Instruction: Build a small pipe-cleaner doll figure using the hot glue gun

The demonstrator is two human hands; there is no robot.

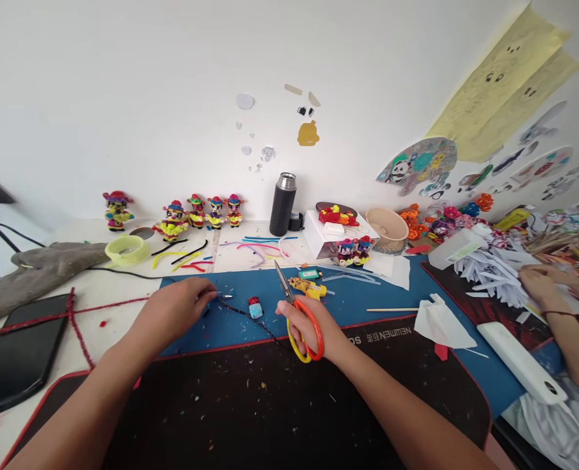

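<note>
My right hand (311, 326) is closed around a pair of scissors (288, 287) with orange and yellow handles, the blades pointing up and away. The fingers of my left hand (184, 310) are pinched at the end of a thin dark strand (250, 318), beside a small whitish tip (227, 296). The strand runs across the blue mat (191, 336) toward my right hand. Between the hands lies a small light-blue and dark-red fuzzy piece (254, 307). A yellow glue gun (309, 287) rests just beyond the scissors.
Several small figures (175, 219), a black thermos (282, 205), loose pipe cleaners (188, 254) and a yellow tape roll (127, 249) stand or lie along the wall. A phone (25, 349) is at left. At right are a tissue (443, 323), a white device (521, 362) and another person's hands (544, 287).
</note>
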